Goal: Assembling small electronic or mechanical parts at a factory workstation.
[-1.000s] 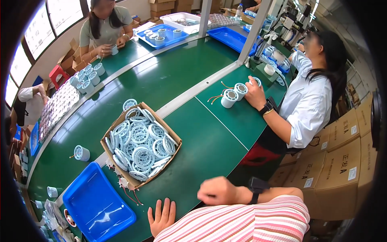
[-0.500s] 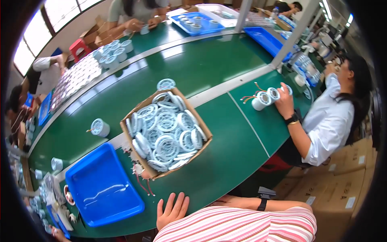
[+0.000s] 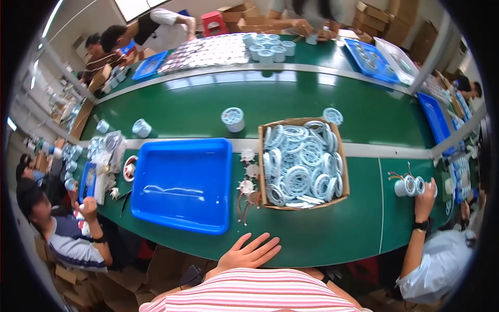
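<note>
My left hand [image 3: 250, 254] lies flat at the table's front edge, fingers spread, holding nothing. Only a sliver of my right hand [image 3: 311, 272] shows beside the striped shirt; its fingers are hidden. Beyond my left hand stands an open cardboard box [image 3: 265, 204] heaped with pale ring-shaped plastic parts [image 3: 299, 179]. A large blue tray [image 3: 179, 223] is to the left of the box, with only light streaks on its floor. Several small white parts with red wires [image 3: 246, 186] lie between tray and box.
A pale cylindrical housing [image 3: 232, 120] stands on the green belt [image 3: 182, 104], another [image 3: 141, 128] leans farther left. A round part [image 3: 332, 116] sits behind the box. At right, a co-worker's hand [image 3: 426, 200] touches wired housings [image 3: 408, 185]. Another co-worker [image 3: 78, 234] sits at left.
My view has swung left and levelled, bringing the left co-worker into sight. My left hand stays flat on the table. My right hand has become more hidden by the shirt.
</note>
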`<state>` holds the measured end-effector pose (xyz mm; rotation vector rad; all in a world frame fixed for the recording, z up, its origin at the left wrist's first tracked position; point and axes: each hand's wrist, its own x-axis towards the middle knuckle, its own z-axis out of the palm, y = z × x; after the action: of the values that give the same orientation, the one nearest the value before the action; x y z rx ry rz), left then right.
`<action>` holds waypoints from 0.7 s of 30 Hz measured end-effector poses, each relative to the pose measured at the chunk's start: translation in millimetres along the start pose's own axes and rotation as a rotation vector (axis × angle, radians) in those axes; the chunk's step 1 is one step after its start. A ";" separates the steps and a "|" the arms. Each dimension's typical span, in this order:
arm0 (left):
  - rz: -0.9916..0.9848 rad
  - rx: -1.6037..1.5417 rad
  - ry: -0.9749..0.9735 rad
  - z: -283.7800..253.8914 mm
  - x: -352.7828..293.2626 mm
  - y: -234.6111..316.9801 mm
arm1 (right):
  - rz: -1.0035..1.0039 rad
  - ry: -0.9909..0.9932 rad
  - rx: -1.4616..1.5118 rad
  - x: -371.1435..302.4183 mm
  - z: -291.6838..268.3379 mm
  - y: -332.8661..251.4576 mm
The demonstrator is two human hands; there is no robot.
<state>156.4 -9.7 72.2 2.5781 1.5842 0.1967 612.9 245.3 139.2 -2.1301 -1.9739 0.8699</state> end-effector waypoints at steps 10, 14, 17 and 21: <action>0.068 -0.057 0.062 8.5 -13.7 20.5 | -0.325 0.801 -0.566 47.8 -9.1 263.3; 0.086 -0.097 0.069 9.0 -20.8 24.4 | -0.339 0.753 -0.620 42.4 -12.5 275.4; 0.119 -0.089 0.088 13.8 -18.8 25.4 | -0.333 0.779 -0.414 39.3 -15.4 293.3; 0.109 -0.054 0.112 18.6 -19.4 27.3 | -0.321 0.786 -0.654 36.7 -18.6 274.9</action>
<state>174.8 -39.8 57.1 2.6558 1.4518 0.3948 863.4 244.5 18.9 -1.8402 -2.1530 -0.6662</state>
